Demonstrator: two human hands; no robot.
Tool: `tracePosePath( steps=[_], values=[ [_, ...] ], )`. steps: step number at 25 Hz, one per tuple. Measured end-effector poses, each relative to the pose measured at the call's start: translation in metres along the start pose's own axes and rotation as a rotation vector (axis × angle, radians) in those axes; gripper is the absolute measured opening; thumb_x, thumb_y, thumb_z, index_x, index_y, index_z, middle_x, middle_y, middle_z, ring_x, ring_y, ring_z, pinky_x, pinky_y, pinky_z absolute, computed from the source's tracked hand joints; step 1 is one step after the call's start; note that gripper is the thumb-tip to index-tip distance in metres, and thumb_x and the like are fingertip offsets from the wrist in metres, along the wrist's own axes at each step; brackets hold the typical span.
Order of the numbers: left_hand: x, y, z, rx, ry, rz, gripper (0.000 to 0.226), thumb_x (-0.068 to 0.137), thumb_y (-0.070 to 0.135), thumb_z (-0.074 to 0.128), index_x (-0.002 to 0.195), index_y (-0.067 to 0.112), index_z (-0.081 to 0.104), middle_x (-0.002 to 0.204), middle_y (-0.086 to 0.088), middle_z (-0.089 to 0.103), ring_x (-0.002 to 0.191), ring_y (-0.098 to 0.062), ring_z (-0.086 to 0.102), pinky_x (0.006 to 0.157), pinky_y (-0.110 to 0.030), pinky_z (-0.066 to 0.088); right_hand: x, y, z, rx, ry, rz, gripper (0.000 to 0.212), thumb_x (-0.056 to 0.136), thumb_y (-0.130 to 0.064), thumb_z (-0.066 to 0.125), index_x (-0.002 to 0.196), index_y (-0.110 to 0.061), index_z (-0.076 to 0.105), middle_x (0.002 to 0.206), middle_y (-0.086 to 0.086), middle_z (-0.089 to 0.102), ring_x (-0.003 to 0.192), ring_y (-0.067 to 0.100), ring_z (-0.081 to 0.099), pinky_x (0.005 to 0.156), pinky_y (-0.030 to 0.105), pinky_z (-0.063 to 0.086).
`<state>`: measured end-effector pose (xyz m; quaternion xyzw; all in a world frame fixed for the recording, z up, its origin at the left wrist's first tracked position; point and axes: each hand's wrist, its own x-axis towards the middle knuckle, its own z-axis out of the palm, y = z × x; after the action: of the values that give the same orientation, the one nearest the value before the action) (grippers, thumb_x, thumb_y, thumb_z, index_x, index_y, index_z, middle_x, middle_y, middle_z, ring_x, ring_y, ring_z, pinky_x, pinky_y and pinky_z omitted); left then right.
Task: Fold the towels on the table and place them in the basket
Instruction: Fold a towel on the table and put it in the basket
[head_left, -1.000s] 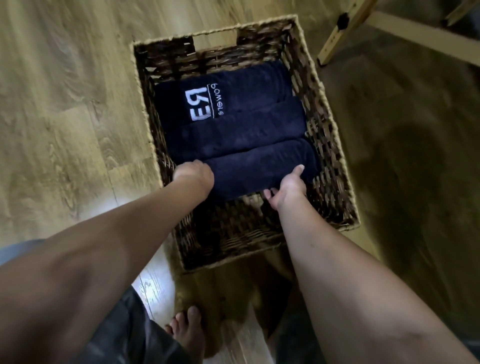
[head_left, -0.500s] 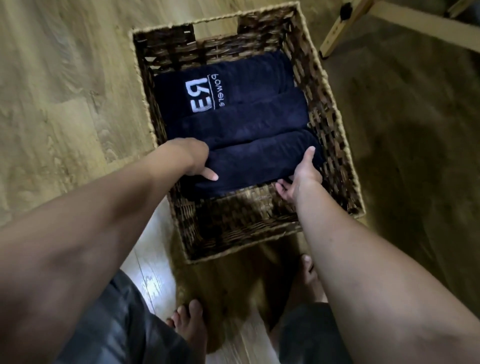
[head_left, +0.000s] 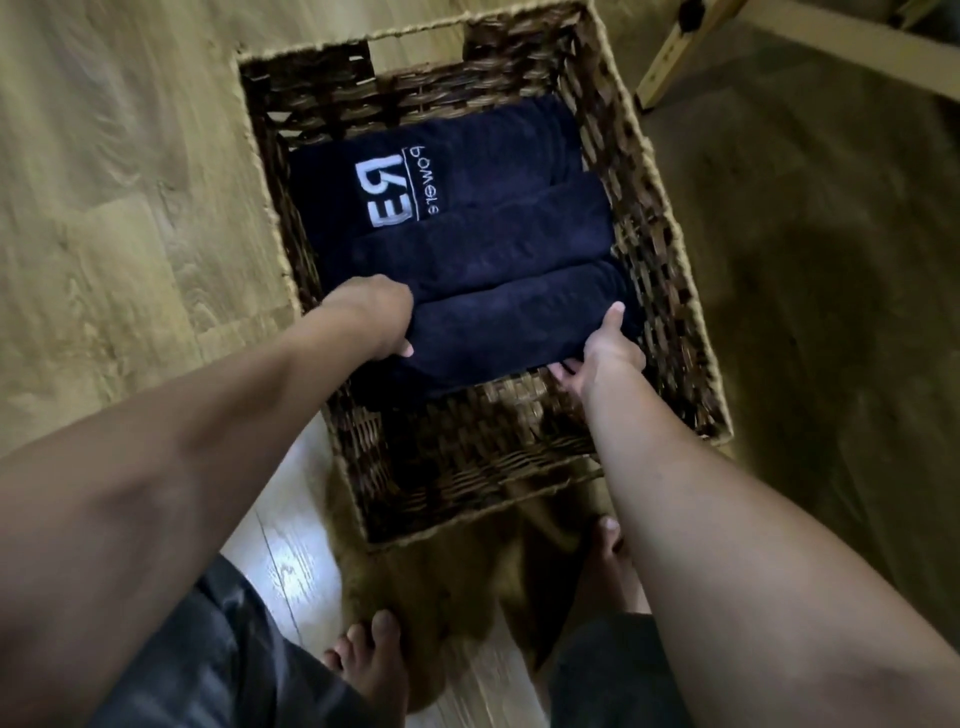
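Observation:
A dark woven basket (head_left: 670, 291) stands on the wooden floor. Inside it lie three folded navy towels, overlapping front to back. The far towel (head_left: 467, 150) shows a white logo. A middle towel (head_left: 483, 244) lies against it. The nearest towel (head_left: 514, 332) is held at both ends. My left hand (head_left: 374, 317) grips its left end, thumb on top and fingers hidden beneath. My right hand (head_left: 602, 353) holds its right end, thumb up along the edge and fingers curled under it.
The basket's near part (head_left: 467, 457) holds no towel. A pale wooden table leg (head_left: 670, 57) stands at the back right of the basket. My bare feet (head_left: 374, 660) are on the floor just in front of the basket.
The view has shifted and come closer to the basket. Both hands stay on the nearest towel, which now sits lower and a little farther back, against the middle towel.

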<state>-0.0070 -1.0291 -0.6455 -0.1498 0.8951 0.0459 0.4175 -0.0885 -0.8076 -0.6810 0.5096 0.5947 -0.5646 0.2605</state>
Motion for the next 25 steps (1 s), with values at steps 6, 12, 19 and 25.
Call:
tracePosePath(
  steps=[6, 12, 19, 25],
  values=[
    [-0.009, 0.010, 0.001, -0.006, 0.023, -0.060, 0.055, 0.091, 0.043, 0.072, 0.130, 0.006, 0.059, 0.131, -0.017, 0.059, 0.121, -0.038, 0.059, 0.097, -0.047, 0.053, 0.006, -0.013, -0.006, -0.116, -0.132, 0.077, 0.073, 0.091, -0.066, 0.059, 0.143, -0.016, 0.048, 0.124, 0.020, 0.061, 0.085, 0.038, 0.066, 0.064, 0.054, 0.063],
    [-0.009, 0.016, -0.004, -0.019, 0.044, -0.148, 0.058, 0.084, 0.039, 0.081, 0.127, 0.005, 0.063, 0.129, -0.016, 0.062, 0.119, -0.039, 0.060, 0.092, -0.049, 0.055, 0.017, -0.009, -0.004, -0.122, -0.148, 0.098, 0.081, 0.090, -0.073, 0.050, 0.144, -0.013, 0.046, 0.121, 0.026, 0.061, 0.087, 0.041, 0.066, 0.072, 0.054, 0.063],
    [-0.051, 0.021, -0.029, -0.043, 0.109, -0.063, 0.060, 0.095, 0.062, 0.053, 0.139, 0.021, 0.051, 0.138, -0.009, 0.056, 0.125, -0.034, 0.055, 0.094, -0.047, 0.048, -0.059, -0.020, -0.010, -0.532, -0.222, -0.074, 0.071, 0.096, -0.064, 0.050, 0.151, -0.020, 0.040, 0.137, 0.014, 0.056, 0.101, 0.036, 0.066, 0.079, 0.049, 0.061],
    [-0.187, 0.011, -0.137, -0.099, 0.291, 0.060, 0.072, 0.098, 0.066, 0.038, 0.159, 0.030, 0.023, 0.166, 0.001, 0.022, 0.147, -0.029, 0.030, 0.105, -0.053, 0.043, -0.228, -0.074, -0.040, -0.959, -0.265, -0.781, 0.058, 0.102, -0.052, 0.049, 0.144, -0.012, 0.051, 0.144, 0.010, 0.055, 0.131, 0.029, 0.053, 0.109, 0.035, 0.039]
  ],
)
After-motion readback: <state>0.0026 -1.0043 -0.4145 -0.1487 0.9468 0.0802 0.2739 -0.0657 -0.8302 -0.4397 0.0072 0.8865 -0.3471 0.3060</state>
